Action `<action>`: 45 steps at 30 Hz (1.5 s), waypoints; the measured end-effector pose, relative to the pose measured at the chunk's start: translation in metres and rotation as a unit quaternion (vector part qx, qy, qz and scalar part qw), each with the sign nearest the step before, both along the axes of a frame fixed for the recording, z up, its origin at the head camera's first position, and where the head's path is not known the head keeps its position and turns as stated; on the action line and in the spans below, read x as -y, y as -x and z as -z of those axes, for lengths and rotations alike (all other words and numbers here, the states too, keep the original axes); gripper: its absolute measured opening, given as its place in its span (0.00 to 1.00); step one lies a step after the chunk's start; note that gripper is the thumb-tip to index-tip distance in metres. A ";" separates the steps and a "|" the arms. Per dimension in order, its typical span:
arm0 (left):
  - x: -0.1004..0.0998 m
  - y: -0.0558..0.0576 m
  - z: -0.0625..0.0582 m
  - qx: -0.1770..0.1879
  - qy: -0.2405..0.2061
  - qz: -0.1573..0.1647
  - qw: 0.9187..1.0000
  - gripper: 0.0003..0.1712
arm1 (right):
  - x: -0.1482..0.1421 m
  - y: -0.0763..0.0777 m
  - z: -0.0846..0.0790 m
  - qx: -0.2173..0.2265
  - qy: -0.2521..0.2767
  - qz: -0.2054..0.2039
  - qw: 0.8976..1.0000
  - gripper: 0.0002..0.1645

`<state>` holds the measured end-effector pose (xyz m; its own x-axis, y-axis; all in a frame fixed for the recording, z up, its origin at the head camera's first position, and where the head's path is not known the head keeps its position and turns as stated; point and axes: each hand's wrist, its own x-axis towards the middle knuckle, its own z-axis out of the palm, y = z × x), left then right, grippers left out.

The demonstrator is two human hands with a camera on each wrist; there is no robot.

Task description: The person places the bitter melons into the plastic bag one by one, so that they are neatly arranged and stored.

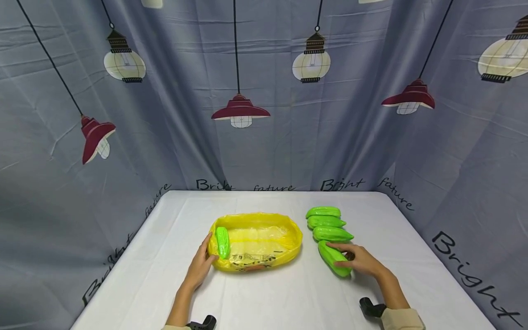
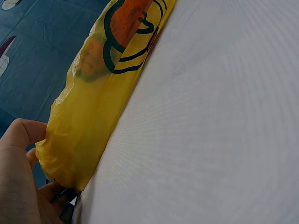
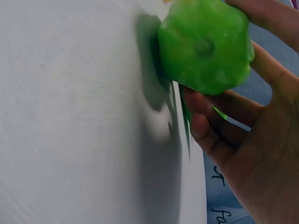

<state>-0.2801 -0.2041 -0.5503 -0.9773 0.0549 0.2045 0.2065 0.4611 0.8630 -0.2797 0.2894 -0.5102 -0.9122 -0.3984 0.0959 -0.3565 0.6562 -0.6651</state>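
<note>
The gourd (image 1: pixel 327 256) lies on the white cloth (image 1: pixel 255 302), to the right of the yellow bag (image 1: pixel 284 257), at the near end of a row with three other gourds (image 1: pixel 327 222). From here I'd guess it's light and stiff, likely plastic, its glossy skin a bit slippery, so the thick middle is the place to take hold, in between the ridges. The right hand (image 1: pixel 363 260) has it there, fingers spread wide round its girth, the forearm slanting in from the lower right. Whether the gourd quite clears the cloth I can't tell. The left hand (image 1: pixel 201 263) grips the bag's left end, fingers bent about the thin, floppy film, near the one gourd inside (image 1: pixel 223 243)
</note>
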 end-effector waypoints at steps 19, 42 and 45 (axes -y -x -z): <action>-0.002 -0.003 -0.004 0.001 -0.008 -0.003 1.000 0.42 | 0.033 -0.024 -0.015 -0.062 0.054 -0.044 0.996 0.47; -0.001 -0.001 -0.004 -0.003 -0.011 -0.002 1.000 0.42 | 0.154 -0.007 -0.094 -0.150 0.203 -0.049 0.966 0.46; -0.002 -0.003 -0.002 -0.001 -0.017 0.000 1.000 0.42 | 0.174 0.000 -0.089 -0.138 0.202 -0.064 0.968 0.45</action>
<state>-0.2773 -0.2023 -0.5487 -0.9770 0.0475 0.2077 0.2075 0.4325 0.8775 -0.2802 0.1149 -0.4217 -0.7760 -0.3853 0.4995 -0.6174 0.3018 -0.7264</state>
